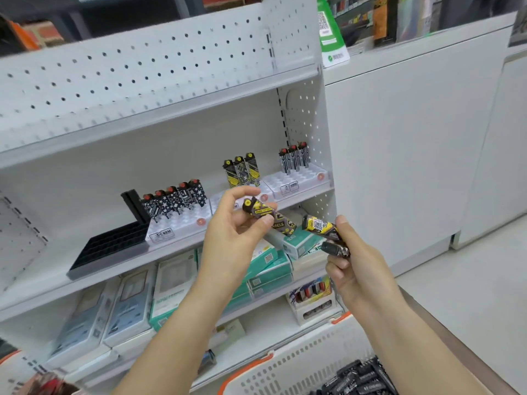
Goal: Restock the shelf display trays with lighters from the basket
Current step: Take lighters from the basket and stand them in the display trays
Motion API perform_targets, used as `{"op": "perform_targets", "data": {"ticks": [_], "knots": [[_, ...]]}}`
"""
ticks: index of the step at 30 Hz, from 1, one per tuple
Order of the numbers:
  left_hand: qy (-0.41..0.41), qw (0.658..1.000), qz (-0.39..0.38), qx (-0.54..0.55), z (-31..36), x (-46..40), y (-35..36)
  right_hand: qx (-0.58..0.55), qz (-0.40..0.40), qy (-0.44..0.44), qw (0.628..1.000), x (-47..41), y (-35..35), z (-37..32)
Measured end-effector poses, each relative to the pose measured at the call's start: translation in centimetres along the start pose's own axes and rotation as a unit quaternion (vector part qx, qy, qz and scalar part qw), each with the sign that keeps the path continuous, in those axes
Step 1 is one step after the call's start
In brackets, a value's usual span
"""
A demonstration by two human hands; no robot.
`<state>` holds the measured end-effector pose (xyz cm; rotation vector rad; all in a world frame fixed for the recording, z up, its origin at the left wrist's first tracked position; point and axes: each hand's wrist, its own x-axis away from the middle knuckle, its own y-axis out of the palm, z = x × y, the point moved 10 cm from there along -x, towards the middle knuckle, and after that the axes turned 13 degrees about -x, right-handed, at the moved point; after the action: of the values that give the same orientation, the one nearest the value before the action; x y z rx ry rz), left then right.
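My left hand (232, 232) pinches a black-and-yellow lighter (268, 216), held lying sideways in front of the middle shelf. My right hand (356, 266) grips other black-and-yellow lighters (325, 232) just right of it. Three white display trays stand on the shelf: the left tray (182, 226) holds several black-and-white lighters, the middle tray (268, 193) three yellow-patterned lighters (242, 171), the right tray (299, 179) three black-and-white ones (293, 156). The white basket (299, 363) with orange trim sits at the bottom, holding several dark lighters (359, 379).
An empty black tray (111, 249) lies on the shelf left of the white trays. Teal and pale boxes (168, 292) fill the lower shelves. A white counter panel (399, 152) stands right of the shelving, with open floor (470, 280) below it.
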<state>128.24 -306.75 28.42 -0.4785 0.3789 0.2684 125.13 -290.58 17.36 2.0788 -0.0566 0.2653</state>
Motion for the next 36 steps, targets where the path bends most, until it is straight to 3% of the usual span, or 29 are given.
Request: {"op": "perform_targets", "data": {"ticks": [6,9,13,18,25,36], "knots": [[0.019,0.997,0.049,-0.055,0.5,-3.0,-5.8,-0.008,0.009,0.006,1.0,-0.1,-0.2,1.0],[0.016,0.989,0.064,-0.132,0.4,-4.7,-8.1,0.011,0.004,0.015,1.0,0.0,0.0,1.3],[0.009,0.95,0.091,-0.299,0.3,-7.6,-9.9,0.024,0.003,0.015,1.0,-0.2,0.0,1.4],[0.026,0.899,0.065,-0.433,-0.7,-11.5,-8.3,0.008,0.001,0.011,1.0,-0.7,0.8,1.6],[0.026,0.854,0.063,-0.516,-2.5,-14.4,-7.4,-0.004,0.006,0.02,1.0,-1.7,0.8,2.2],[0.014,0.851,0.02,-0.525,-4.6,-15.5,-6.3,-0.014,0.006,0.033,0.999,-1.9,0.8,2.7]]}}
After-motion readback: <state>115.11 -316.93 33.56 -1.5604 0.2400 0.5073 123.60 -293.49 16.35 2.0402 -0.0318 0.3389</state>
